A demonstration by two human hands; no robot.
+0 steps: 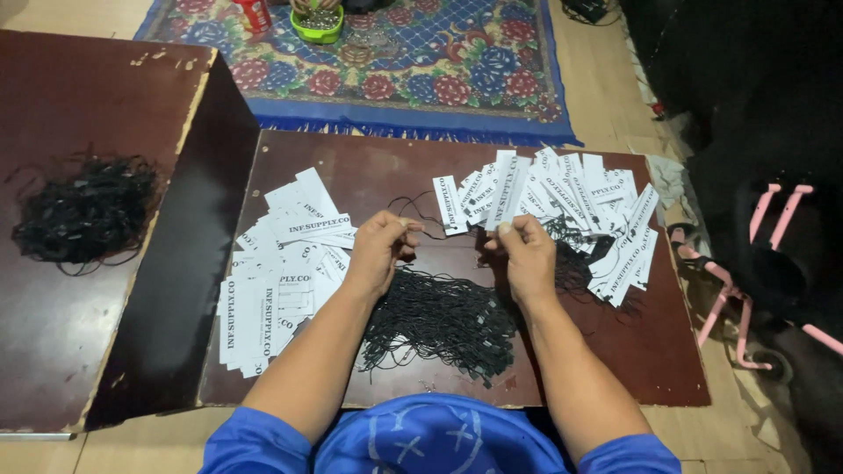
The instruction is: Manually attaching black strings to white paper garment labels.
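My left hand (379, 248) pinches thin black string (413, 207) at fingertips. My right hand (527, 250) pinches white paper tag (502, 197), fingers closed on lower end. Hands apart, level, above pile of black strings (439, 320) on brown board (386, 167). Plain tags heaped at left (281, 281), strung tags fanned at right (597, 211). Second string tangle (88, 211) lies on far-left board. Patterned rug (421, 61) beyond.

Home floor used as piecework spot. Low brown board (421, 167) on wood floor (606, 96) under hands; patterned floral rug (421, 61) beyond hands; green bowl (318, 28) on rug; pink frame (746, 290) and dark cloth right of right hand.
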